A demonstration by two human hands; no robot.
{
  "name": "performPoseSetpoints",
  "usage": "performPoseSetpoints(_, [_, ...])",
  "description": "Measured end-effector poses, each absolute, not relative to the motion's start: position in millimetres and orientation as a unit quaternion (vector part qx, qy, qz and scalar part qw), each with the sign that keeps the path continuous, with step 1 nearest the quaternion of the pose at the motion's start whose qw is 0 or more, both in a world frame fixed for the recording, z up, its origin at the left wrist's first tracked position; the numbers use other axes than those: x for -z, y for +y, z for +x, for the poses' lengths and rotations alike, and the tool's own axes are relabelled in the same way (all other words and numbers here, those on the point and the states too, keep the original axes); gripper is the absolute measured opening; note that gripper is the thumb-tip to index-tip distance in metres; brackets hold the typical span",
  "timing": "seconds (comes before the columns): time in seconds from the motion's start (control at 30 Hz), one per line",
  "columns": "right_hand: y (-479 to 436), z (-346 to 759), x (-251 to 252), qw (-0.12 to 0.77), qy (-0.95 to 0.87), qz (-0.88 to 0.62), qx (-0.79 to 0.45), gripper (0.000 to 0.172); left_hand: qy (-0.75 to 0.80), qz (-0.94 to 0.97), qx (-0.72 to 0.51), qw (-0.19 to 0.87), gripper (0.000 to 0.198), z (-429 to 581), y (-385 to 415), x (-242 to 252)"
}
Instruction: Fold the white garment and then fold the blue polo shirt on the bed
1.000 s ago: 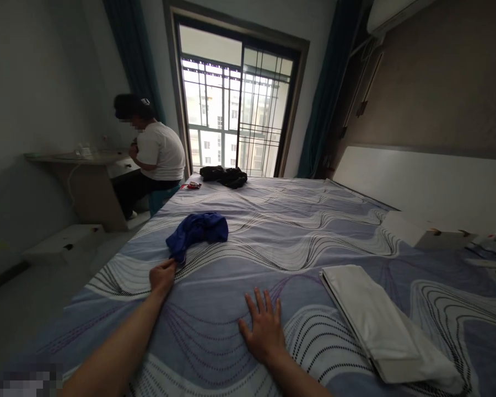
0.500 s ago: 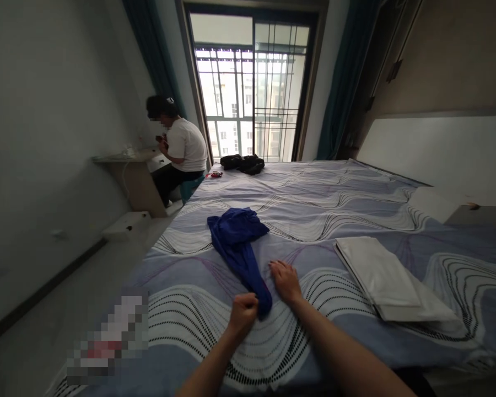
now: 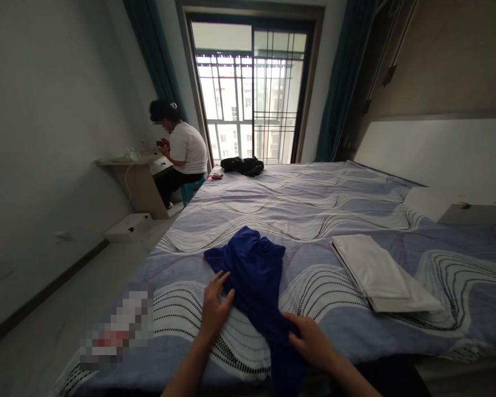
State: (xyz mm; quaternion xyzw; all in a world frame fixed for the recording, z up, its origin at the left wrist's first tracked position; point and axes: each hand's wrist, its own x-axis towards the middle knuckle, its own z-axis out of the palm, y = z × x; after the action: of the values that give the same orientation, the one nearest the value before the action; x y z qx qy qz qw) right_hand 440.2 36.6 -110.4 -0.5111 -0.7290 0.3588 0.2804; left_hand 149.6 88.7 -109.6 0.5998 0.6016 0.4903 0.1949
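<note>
A crumpled blue garment lies on the near part of the bed, its lower end hanging over the front edge. My left hand rests with fingers spread on the garment's left edge. My right hand lies on the garment's lower right part, thumb out toward the cloth; its fingers look loosely curled over the fabric.
A folded white cloth lies to the right on the patterned sheet. A dark pile of clothes and a small red item sit at the far corner. Another person sits at a desk by the window. A white headboard stands at right.
The blue garment has been pulled closer and spread wider. My left hand has let go of its end and opened flat. My right hand has moved down onto the garment's lower part.
</note>
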Motion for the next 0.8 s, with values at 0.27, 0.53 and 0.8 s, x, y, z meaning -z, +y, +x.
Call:
performPoseSetpoints(0.27, [84.3, 543.5, 104.8, 0.287, -0.510, -0.803, -0.113, 0.053, 0.749, 0.540, -0.372, 0.096, 0.083, 146.6, 145.5, 124.1])
performPoseSetpoints(0.53, [98.7, 478.1, 125.0, 0.222, -0.509, -0.818, -0.150, 0.056, 0.597, 0.701, -0.288, 0.263, 0.034, 203.4, 118.1, 102.8])
performPoseSetpoints(0.8, [130.1, 418.5, 55.1, 0.431, -0.402, -0.662, -0.463, 0.026, 0.526, 0.698, -0.355, 0.331, 0.066, 243.4, 17.3, 92.7])
